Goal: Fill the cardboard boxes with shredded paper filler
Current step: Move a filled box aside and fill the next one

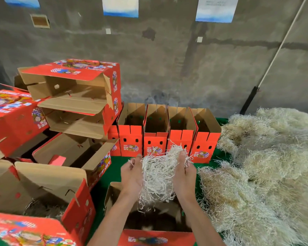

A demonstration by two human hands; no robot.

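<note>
both hands, left hand (132, 176) and right hand (184, 176), fingers loosely cupped round shredded paper clump (158, 174) over open box (114, 194); loose strands looked likely to spill onto green table (112, 167).

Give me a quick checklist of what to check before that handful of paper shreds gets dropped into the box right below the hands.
1. Clump of shredded paper held between the left hand and right hand: ok.
2. Open box sits under the clump: ok.
3. Box top is open, flaps out of the way: ok.
4. Room left inside the box: ok, its inside looks dark and mostly empty.
5. Loose strands hang from the clump and may fall outside: cannot tell.
6. More filler close by: ok, the big pile lies to the right.
</note>
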